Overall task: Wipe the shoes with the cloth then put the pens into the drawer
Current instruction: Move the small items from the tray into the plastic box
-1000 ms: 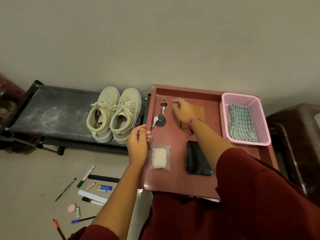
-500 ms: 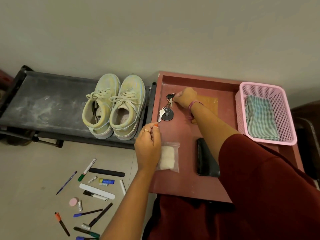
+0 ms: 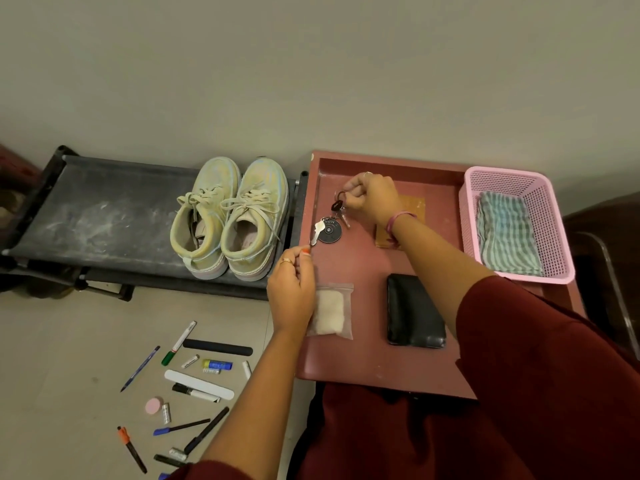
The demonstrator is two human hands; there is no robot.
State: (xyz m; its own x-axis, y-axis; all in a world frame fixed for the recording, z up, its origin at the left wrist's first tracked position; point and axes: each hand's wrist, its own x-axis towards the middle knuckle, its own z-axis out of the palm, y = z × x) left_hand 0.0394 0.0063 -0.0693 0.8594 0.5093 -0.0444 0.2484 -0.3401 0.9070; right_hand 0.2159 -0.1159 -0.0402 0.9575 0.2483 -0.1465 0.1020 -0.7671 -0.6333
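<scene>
We can only partly read embossed lettering on the round dark key fob (image 3: 329,231) lying on the table (image 3: 367,358): looks like "HON", rest illegible. Print on the pens (image 3: 180,342) and glue stick (image 3: 217,365) is too small to read.

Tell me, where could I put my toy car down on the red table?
Bare red table shows along the near edge, in front of the plastic bag and black wallet, and in the strip between those two. It is crowded farther back, where both hands work on the keys beside the pink basket.
</scene>
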